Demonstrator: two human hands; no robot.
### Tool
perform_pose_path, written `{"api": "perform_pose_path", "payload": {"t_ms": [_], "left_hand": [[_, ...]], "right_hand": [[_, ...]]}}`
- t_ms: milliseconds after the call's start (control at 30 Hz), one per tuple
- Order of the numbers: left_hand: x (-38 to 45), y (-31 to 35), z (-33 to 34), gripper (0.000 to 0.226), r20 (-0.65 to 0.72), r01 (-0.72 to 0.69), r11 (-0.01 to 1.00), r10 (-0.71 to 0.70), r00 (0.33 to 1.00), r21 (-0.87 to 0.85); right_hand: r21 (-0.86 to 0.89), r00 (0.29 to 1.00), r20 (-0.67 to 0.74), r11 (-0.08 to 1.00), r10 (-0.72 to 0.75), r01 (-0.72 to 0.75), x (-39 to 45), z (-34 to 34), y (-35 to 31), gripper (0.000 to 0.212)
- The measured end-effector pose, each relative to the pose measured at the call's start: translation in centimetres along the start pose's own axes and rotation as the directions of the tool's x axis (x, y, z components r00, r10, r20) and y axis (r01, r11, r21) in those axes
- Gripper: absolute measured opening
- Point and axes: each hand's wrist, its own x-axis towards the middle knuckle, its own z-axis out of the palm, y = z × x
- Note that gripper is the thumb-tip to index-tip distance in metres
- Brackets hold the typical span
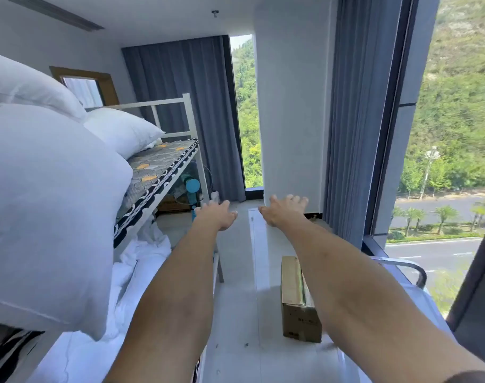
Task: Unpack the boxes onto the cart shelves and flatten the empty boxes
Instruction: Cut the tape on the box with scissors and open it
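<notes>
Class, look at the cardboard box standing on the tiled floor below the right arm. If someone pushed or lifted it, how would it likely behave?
The cardboard box is long and narrow, so a sideways push would probably tip it. The glossy floor suggests it would slide easily lengthwise. Taped shut and keeping its shape, it should lift stiffly; its weight cannot be judged.

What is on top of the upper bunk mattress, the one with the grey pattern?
White pillows lie on the patterned mattress, piled toward the near end. The far end is bare. What lies under the pillows is covered and cannot be seen.

Two empty hands (218, 215) (284, 210), one cardboard box (298, 302), three white pillows (50, 211).
</notes>
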Motion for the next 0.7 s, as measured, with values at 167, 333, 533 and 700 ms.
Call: {"api": "perform_pose_path", "payload": {"t_ms": [167,333,533,700], "left_hand": [[5.7,-1.3,0.2,0.061,0.023,0.065,0.998,-0.066,0.998,0.023],[13.3,-2.0,1.4,0.060,0.073,0.038,0.998,-0.041,0.997,0.043],[23.6,-3.5,2.6,0.058,0.079,0.001,1.000,-0.002,0.997,0.021],[30.9,-4.2,3.0,0.057,0.107,0.030,0.999,-0.027,0.994,-0.021]], "right_hand": [[0.007,0.998,0.052,1.000,-0.029,0.028,5.8,1.2,-2.5,0.052],[-0.028,0.996,0.078,0.998,-0.052,0.055,12.4,3.2,-5.9,0.044],[-0.016,0.998,0.058,1.000,0.019,-0.018,22.1,4.7,-8.8,0.033],[-0.001,0.998,0.060,1.000,0.030,-0.030,29.4,5.6,-10.9,0.031]]}}
